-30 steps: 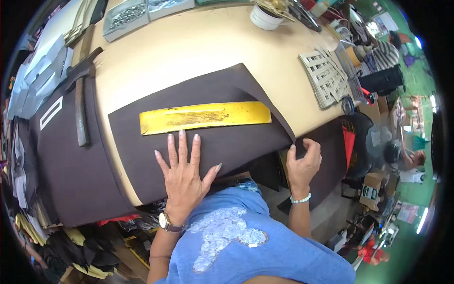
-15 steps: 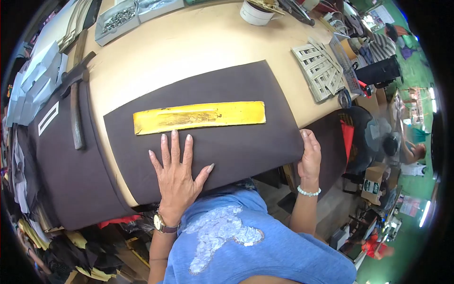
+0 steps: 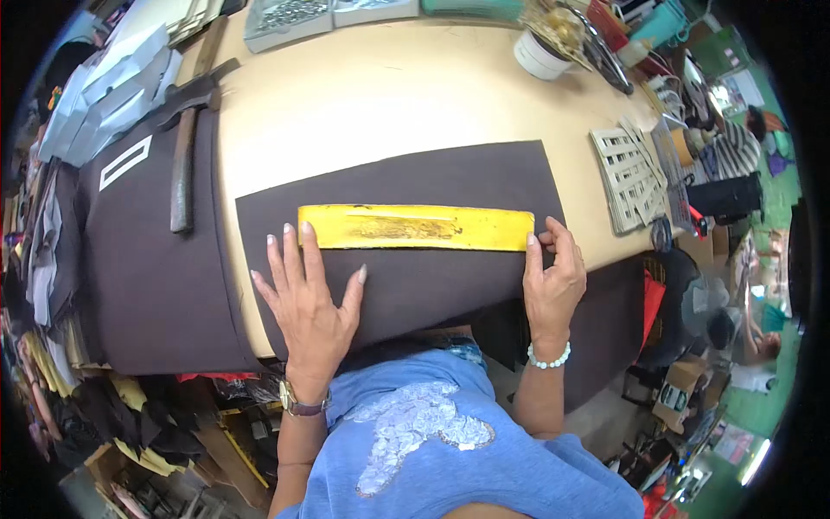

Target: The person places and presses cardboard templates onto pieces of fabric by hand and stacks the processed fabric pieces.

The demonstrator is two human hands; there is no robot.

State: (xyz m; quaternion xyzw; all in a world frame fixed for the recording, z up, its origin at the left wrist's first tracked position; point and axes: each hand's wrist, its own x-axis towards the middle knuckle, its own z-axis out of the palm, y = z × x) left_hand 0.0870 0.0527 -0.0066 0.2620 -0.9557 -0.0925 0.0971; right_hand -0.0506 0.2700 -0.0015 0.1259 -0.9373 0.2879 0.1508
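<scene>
A long yellow bar with a dark, worn patch along its middle lies across a dark brown sheet of leather-like material. My left hand rests on the sheet with its fingers spread, and its index fingertip meets the bar's left end. At the other end is my right hand. Its thumb touches the bar's lower right corner, while the other fingers are loosely bent just beyond it, apart from the thumb.
To the left, a hammer lies on another dark sheet beside a white rectangular frame. Trays of metal parts and a white pot stand at the table's back. Slotted pale strips lie at the right.
My right hand has left the sheet's right edge and moved to the bar's right end. My left hand remains spread, its index fingertip now at the bar. The camera view has shifted.
</scene>
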